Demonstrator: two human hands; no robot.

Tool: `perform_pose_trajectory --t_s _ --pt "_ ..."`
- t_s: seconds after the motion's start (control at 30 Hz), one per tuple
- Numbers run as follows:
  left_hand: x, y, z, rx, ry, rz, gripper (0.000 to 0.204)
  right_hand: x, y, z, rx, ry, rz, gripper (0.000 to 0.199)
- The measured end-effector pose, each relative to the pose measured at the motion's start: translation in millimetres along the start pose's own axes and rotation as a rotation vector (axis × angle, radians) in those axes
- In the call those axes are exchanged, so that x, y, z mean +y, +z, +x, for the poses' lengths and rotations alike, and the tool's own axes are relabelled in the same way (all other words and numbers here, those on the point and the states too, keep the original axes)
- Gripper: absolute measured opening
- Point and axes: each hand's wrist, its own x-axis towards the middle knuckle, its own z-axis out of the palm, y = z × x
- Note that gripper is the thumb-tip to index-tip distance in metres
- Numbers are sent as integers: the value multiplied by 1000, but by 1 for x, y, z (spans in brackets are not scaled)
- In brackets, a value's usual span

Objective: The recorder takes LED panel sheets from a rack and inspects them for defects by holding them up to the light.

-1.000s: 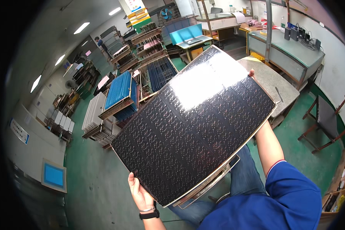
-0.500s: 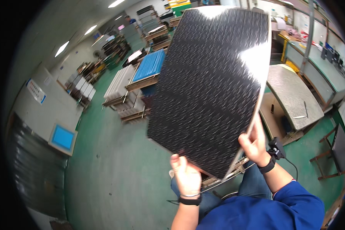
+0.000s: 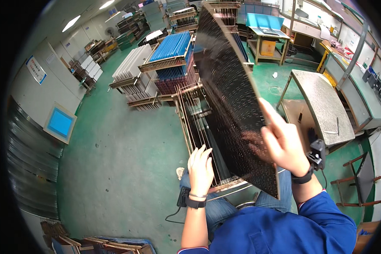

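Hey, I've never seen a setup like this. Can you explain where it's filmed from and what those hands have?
There's no robot here: a person works bare-handed, filmed looking down from a fisheye camera on their head, so straight edges bend. The right hand grips the edge of a large dark panel, steeply tilted. The left hand is over a rack with thin bars; whether it touches is hard to tell. To the right, a grey table bears a thin dark object. Ahead stand blue panels and white panels.
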Motion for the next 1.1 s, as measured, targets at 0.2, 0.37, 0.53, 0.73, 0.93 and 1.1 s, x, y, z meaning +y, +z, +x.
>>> perform_pose_trajectory --t_s 0.2,0.37,0.53,0.73,0.93,1.1 --pt "-8 12 -13 -98 -15 188 31 -2 24 25 -83 118 62 54" --pt "-12 12 -15 -83 -14 136 32 5 39 40 -19 41 12 53" --pt "-13 11 -15 -68 -16 138 33 1 46 39 -78 75 -21 52" --pt "-13 12 -13 -52 -10 129 34 -2 45 44 -28 32 -9 53" --pt "-15 11 -13 -50 -19 136 34 -11 38 41 -79 84 -39 52" --pt "-13 11 -15 -48 -20 129 33 10 39 57 -88 57 -11 51"
